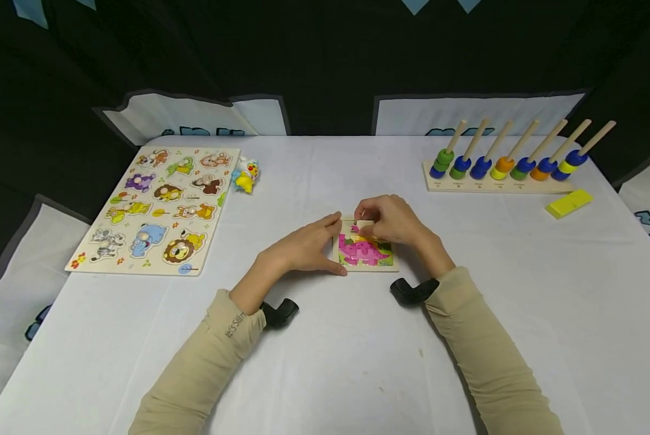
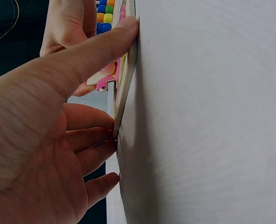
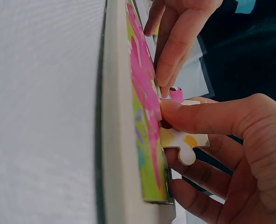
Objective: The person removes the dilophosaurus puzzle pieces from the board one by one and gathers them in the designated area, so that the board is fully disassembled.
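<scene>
A small wooden jigsaw board (image 1: 376, 269) with a pink dinosaur picture lies flat mid-table. My left hand (image 1: 308, 244) is at its left side, thumb and fingers spread wide; in the left wrist view the thumb tip and the fingertips (image 2: 111, 123) touch the board's edge. Between thumb and fingers, my right hand (image 1: 398, 222) pinches a jigsaw piece (image 3: 201, 139) over the board's upper part. The piece stands tilted up from the picture, its rounded knob showing in the right wrist view. Lower pieces (image 1: 363, 252) sit within the frame.
To the left lies a large animal peg puzzle (image 1: 159, 211), a small colourful toy (image 1: 246, 175) beside its far corner. At the back right stands a peg stacker (image 1: 499, 185) with coloured rings. A yellow block (image 1: 568, 204) lies in front of it.
</scene>
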### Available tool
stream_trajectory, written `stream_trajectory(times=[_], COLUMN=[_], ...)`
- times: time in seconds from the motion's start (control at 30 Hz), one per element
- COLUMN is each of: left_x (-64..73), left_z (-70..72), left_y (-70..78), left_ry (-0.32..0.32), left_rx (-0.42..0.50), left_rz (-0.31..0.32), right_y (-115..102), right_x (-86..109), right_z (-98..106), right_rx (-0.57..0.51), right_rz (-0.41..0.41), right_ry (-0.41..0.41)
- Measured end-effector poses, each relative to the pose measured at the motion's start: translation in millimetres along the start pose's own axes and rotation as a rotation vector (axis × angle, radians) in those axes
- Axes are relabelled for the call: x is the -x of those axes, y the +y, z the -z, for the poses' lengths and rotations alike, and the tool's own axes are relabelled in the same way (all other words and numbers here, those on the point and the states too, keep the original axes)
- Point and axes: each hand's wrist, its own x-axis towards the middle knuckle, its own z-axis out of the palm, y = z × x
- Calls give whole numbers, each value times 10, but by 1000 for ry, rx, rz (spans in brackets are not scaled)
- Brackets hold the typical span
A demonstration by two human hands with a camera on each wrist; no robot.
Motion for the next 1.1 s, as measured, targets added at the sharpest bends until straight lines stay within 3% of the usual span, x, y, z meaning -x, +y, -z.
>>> stream_trajectory(times=[0.3,0.53,1.1], left_x=[0,-2,-7], left_z=[-2,-1,-2], left_y=[-2,4,-12], left_ry=[-1,-5,-3], left_rx=[-3,-4,-10], left_rz=[0,-1,-14], right_y=[57,63,67], right_x=[-6,9,7], right_z=[-24,2,0], right_rx=[-158,-137,-134], right_rz=[35,4,74], right_ry=[-61,-76,-107])
